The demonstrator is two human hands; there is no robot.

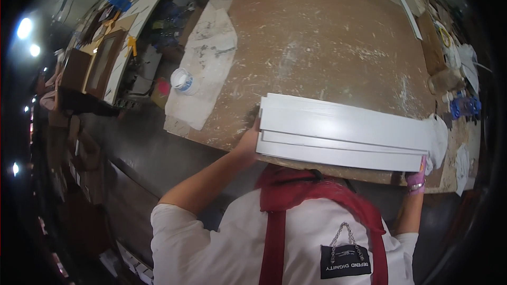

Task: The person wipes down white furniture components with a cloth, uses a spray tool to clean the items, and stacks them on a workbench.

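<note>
I've got the stack of long, flat white boards [343, 126] at the near edge of the big brown table w/ white specks [296, 47]; my bare L hand [250, 144] is wrapped on its L end; my R hand [415, 180], w/ something pink on it, touches the R end, but I can't tell how tight b/c the fingers are mostly hid; 1 hand per end is prob. b/c it's long & loose; the round white-and-blue tub [182, 81] sits on a stained white sheet [214, 47], maybe for drips.
</note>
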